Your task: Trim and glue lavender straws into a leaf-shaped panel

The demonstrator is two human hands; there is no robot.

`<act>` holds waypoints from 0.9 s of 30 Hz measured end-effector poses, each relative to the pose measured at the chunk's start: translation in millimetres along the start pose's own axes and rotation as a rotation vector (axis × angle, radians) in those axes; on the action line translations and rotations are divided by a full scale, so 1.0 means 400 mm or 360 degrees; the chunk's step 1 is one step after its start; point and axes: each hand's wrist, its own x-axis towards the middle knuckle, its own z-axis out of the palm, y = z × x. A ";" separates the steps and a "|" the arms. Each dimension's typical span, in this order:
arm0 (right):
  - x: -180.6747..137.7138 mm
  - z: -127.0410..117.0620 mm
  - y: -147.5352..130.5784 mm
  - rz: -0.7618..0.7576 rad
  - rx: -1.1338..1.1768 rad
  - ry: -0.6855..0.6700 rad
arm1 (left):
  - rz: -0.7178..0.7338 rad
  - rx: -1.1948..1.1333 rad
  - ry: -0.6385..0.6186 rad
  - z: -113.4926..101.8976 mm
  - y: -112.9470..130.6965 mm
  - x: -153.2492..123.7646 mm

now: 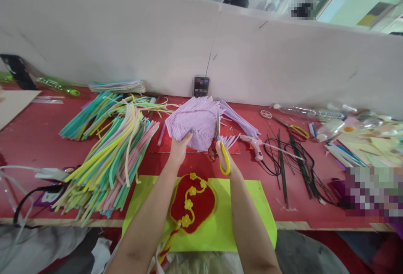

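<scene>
Scissors (217, 131) beside ribbed lilac panel (195, 118)

Your stripy piece (192, 118) is light purple. Your scissors (217, 129) have yellow on the handle (228, 165). Your red patch (204, 207) has yellow flowers (188, 204).

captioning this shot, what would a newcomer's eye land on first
Probably the lilac piece in the middle, held by the left hand, with yellow-handled scissors in the right hand at its right side. Next, the multicoloured strips heaped on the left. Then the red piece with yellow flowers, lower centre.
</scene>
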 end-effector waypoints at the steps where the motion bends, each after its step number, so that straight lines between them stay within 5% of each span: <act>1: 0.001 -0.001 0.001 0.0013 0.0017 0.0022 | -0.0013 0.0021 -0.0016 0.000 -0.001 0.000; 27: -0.001 0.002 -0.004 0.0143 0.0031 0.0223 | 0.0009 0.0056 -0.0022 -0.003 -0.003 0.005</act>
